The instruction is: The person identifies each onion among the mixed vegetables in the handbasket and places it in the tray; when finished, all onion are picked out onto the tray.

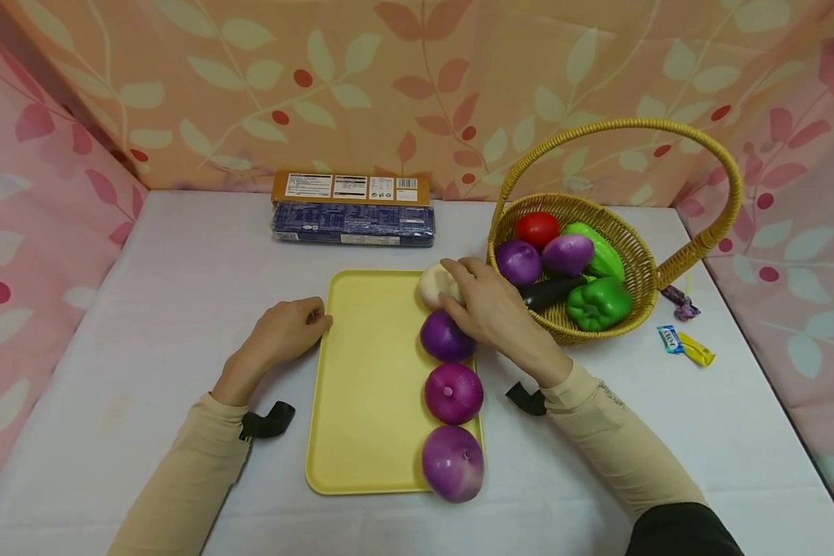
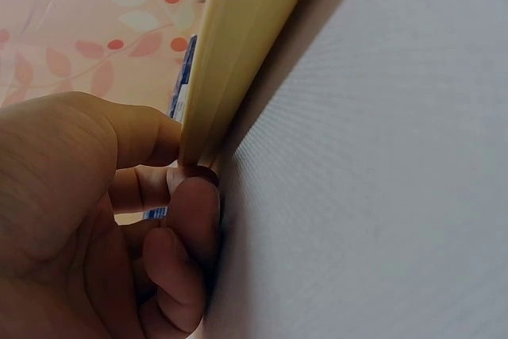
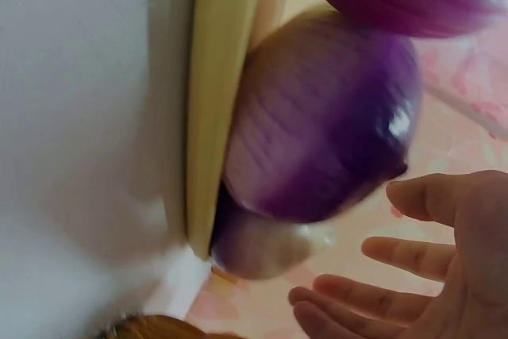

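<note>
Pinching a yellow tray (image 1: 375, 386) on white tabletop (image 1: 181, 255) amid floral drapes (image 1: 250, 100): left fingers (image 2: 143, 131); right fingers (image 3: 409, 258) spread apart.

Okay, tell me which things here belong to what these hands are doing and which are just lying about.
Part of the job:
yellow tray, pinched by the left hand
pale onion, near the right hand
three purple onions along the tray
wicker basket of vegetables, probably

Just lying about, it seems:
brown box
blue package
small wrappers
</note>
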Motion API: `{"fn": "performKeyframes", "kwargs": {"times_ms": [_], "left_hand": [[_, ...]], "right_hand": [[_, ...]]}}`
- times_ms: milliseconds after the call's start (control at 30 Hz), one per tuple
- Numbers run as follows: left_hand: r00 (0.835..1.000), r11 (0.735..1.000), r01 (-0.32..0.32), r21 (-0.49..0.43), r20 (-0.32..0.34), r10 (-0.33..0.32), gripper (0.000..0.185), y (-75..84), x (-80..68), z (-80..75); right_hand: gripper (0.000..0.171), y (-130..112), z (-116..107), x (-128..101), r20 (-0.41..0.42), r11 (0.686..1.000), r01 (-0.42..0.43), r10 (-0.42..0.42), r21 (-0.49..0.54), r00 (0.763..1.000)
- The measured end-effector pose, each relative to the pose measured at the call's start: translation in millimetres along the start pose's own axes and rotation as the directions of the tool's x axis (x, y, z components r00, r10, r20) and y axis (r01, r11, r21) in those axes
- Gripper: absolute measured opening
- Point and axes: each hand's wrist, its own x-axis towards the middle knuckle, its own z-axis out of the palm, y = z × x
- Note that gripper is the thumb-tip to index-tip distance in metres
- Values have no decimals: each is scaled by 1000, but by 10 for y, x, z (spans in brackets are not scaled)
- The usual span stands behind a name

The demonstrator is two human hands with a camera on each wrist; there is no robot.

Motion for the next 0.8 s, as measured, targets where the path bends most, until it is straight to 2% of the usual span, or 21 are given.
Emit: {"fn": "performKeyframes", "kwargs": {"times_ms": [200,333,467,600,800], "left_hand": [[1000,1000,-1,1,-3,1,21,-2,0,5],[1000,1000,-5,-1,-8,5,21,3,1,7],[1000,1000,-6,-3,-7,6,21,8,3,6],[1000,1000,-6,-2,-6,6,21,11,3,4],[1000,1000,0,-1,-3,0,21,11,-3,-1]], "right_hand": [[41,110,-154,-89,-170,1000,27,-24,14,985],[39,299,-207,-141,-286,999,31,-21,32,958],[43,583,-271,-160,-361,998,2,20,59,932],[52,883,-374,-182,-361,992,-110,124,60,924],[63,1218,-447,-224,-301,966,-255,255,41,919]]}}
